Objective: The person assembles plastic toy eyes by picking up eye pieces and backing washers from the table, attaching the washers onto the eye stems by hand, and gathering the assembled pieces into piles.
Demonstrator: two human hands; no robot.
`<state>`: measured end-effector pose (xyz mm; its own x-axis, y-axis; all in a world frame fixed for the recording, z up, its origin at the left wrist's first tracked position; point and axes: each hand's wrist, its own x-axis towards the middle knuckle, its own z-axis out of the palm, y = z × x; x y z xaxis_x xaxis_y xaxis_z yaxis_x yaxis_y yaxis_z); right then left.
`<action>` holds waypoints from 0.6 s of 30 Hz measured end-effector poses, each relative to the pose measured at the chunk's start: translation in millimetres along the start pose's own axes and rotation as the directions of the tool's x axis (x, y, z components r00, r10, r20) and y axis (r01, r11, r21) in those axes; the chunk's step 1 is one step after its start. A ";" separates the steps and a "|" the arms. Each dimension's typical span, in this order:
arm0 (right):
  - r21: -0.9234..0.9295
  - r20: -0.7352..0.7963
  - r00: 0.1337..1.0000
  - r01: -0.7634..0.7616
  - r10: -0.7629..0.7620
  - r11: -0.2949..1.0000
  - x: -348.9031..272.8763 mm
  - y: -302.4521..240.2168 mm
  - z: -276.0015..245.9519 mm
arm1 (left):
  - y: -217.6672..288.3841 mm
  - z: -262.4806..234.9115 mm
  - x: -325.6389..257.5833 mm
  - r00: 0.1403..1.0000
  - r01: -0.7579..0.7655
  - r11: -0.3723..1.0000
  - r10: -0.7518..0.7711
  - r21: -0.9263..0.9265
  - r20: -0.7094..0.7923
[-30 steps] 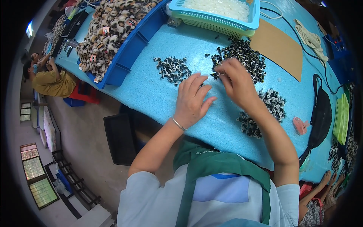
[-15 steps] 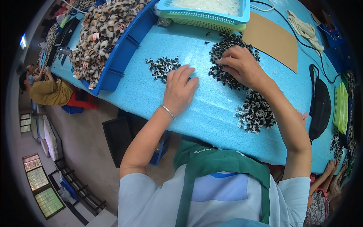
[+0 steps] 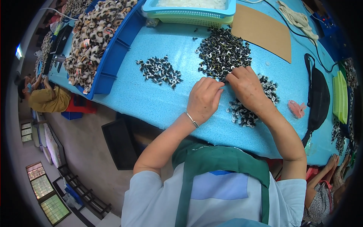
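My left hand (image 3: 205, 99), with a silver bangle at its wrist, is closed in a pinch at the near edge of a large pile of small black, eye-like plastic pieces (image 3: 223, 49). Fingertip to fingertip with it, my right hand (image 3: 247, 90) is pinched too. Whatever lies between the fingers is too small and covered to make out. Partly under my right hand and wrist spreads a pile of black-and-white pieces (image 3: 245, 115). Farther left, apart from both hands, sits a smaller heap of black pieces with white rings (image 3: 159, 72).
A blue bin (image 3: 107, 64) of spotted plush pieces (image 3: 92, 41) stands at left. Stacked baskets (image 3: 189, 16) hold whitish bits at the back. A brown board (image 3: 262, 32), black pouch (image 3: 319, 98) and pink scrap (image 3: 297, 109) lie rightward. Other people sit at both sides.
My left hand has left the smaller heap and come right to meet the right hand. My right hand has drawn nearer from over the large dark pile. The view has shifted slightly.
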<state>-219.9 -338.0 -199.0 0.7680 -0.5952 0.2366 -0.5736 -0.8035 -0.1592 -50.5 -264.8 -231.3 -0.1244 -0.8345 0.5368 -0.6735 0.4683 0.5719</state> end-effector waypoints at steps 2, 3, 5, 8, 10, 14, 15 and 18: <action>0.042 -0.017 1.000 0.007 -0.007 0.999 -0.9 0.7 -2.1 | 3.0 -1.1 -4.1 0.977 0.202 0.968 -0.209 -0.149 -0.034; 0.186 -0.038 0.999 0.004 0.003 0.982 -1.9 0.2 -4.7 | 4.4 -2.7 -5.3 0.977 0.203 0.969 -0.210 -0.144 -0.034; 0.331 -0.059 0.998 0.009 0.012 0.944 -4.0 0.0 -6.2 | 7.0 -6.6 -6.3 0.933 0.351 0.900 -0.360 -0.260 0.013; 0.437 -0.135 0.991 0.044 0.017 0.899 -7.5 -2.9 -8.3 | 9.7 -8.6 -5.7 0.739 0.648 0.505 -0.600 -0.571 0.308; 0.481 -0.244 0.970 0.143 -0.025 0.865 -8.8 -8.9 -9.5 | 9.7 -15.0 -2.3 0.679 0.669 0.265 -0.598 -0.694 0.426; 0.472 -0.284 0.959 0.129 0.012 0.872 -11.4 -20.0 -10.4 | 11.1 -16.4 -2.7 0.620 0.579 -0.112 -0.583 -0.808 0.525; 0.549 -0.268 0.960 0.080 0.084 0.832 -12.2 -23.3 -9.0 | 11.3 -16.3 -3.7 0.621 0.579 -0.110 -0.582 -0.808 0.525; 0.711 -0.198 0.954 -0.020 0.227 0.703 -18.7 -29.8 -11.3 | 12.9 -16.0 -7.8 0.649 0.549 -0.051 -0.603 -0.834 0.464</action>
<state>-220.4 -302.7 -187.9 0.5458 -0.7471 0.3794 -0.2161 -0.5630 -0.7977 -46.6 -247.6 -218.2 -0.0131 -0.9586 -0.2846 0.5740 -0.2402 0.7828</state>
